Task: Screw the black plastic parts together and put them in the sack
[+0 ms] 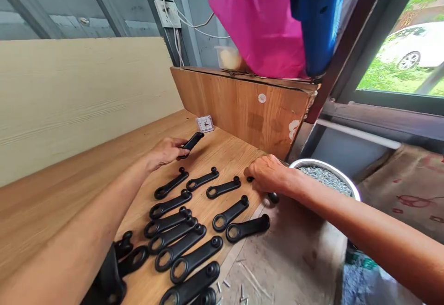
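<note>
The left hand (169, 149) holds a black lever (193, 143) between thumb and fingers, raised toward the far side of the table (65, 198), its free end pointing far and right, near a small clock (205, 124). The right hand (266, 172) is curled downward at the right, near the rim of a bowl (342, 174) filled with small metal pins (324, 180); a bit of black shows beside its fingers, but the fingertips are hidden, so I cannot tell whether it grips anything. A dark rounded end (273, 198) peeks out under the right wrist. Between the forearms lie more black levers (194, 251) — most with the ring end toward the near left and the knobbed end toward the far right — set close together at the near side and more loosely farther off. At the near left, a clump of black parts (107, 279) sits partly behind the left forearm. A few loose pins (242, 291) lie at the near edge, on a brownish sheet (294, 254) covering the right part of the work surface. Beyond the table stands a wooden panel (232, 104), with a pink bag (260, 27) and a blue object (317, 23) above it.
</note>
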Motion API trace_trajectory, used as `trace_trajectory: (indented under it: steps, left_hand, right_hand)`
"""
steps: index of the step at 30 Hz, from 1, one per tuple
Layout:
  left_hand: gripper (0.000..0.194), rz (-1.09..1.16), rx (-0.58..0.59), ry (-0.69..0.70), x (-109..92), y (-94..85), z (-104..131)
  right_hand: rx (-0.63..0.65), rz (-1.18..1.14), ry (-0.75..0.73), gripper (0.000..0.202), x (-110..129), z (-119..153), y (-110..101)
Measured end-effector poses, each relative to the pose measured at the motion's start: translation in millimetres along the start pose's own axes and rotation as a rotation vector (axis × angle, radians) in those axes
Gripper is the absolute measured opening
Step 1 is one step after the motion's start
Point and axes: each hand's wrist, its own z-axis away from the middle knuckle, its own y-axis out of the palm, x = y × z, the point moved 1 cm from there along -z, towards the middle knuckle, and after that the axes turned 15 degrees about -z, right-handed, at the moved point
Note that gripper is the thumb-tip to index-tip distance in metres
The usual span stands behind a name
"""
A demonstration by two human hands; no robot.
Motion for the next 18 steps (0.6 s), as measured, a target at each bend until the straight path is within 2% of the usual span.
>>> trace_trajectory:
  steps: [4,7,10,13,18]
  left_hand:
    - [0.06,0.054,0.119,-0.141,55.8,15.1,16.4]
    - [0.061,0.065,0.235,-0.164,77.3,25.9,22.2]
    - [0.047,0.018,0.288,-0.125,84.6,26.7,19.9]
    - [0.033,-0.038,0.28,-0.068,84.4,23.5,15.5]
    - [0.038,-0.114,0.259,-0.017,83.4,22.9,16.4]
  right_hand:
    - [0.105,0.045,-0.038,0.027,7.4,-14.9,9.6]
    - [0.165,0.087,-0.038,0.028,5.8,-18.6,9.9]
    - [0.246,0.117,-0.048,0.021,3.1,-16.6,3.6]
    - [0.313,0.137,-0.065,0.02,2.8,-14.3,-0.9]
    - [0.317,0.175,-0.064,0.024,2.9,-15.3,5.3]
